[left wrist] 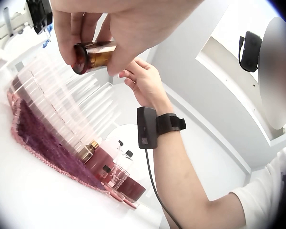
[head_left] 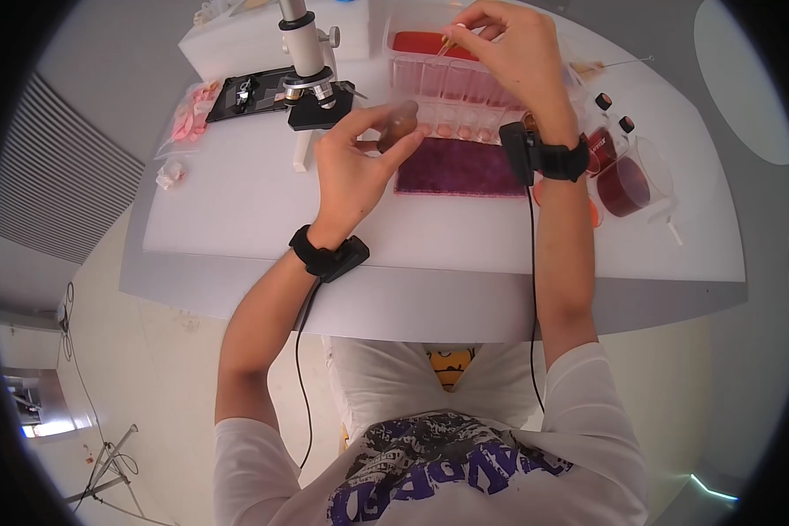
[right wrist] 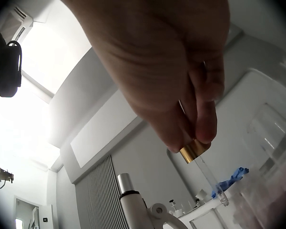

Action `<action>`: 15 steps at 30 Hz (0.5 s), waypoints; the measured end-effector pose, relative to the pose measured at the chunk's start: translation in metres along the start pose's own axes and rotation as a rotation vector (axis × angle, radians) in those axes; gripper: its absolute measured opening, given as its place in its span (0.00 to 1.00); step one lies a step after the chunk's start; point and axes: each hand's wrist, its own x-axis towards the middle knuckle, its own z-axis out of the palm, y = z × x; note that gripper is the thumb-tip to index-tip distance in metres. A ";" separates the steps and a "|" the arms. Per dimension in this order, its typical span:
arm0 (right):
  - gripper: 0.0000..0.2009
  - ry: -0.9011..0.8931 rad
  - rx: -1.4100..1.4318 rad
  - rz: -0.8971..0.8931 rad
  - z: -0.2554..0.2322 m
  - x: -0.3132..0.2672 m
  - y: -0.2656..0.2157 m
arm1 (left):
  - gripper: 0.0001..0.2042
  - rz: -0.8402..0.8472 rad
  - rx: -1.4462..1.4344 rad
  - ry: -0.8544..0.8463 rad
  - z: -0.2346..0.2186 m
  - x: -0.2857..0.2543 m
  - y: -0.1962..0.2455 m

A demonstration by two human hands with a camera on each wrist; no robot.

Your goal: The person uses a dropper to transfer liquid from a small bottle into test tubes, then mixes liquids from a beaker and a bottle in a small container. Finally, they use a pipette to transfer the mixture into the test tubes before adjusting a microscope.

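Note:
My left hand grips a small amber glass bottle between thumb and fingers above the bench, near the purple cloth. In the left wrist view the bottle lies tilted nearly on its side. Further up, my right hand pinches a glass dropper by its gold collar; the clear pipette points down. The pipette's tip overlaps the row of clear tubes in the head view. Behind them sits a clear plastic box with red contents. The dropper's bulb is hidden by my fingers.
A microscope stands left of the tubes, by a black tray and a bag of pink pieces. The purple cloth lies in front. At right are a beaker of dark red liquid and black-capped bottles.

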 end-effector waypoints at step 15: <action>0.09 -0.238 0.299 0.088 -0.016 -0.003 -0.040 | 0.24 -0.004 -0.025 0.040 -0.003 0.001 -0.002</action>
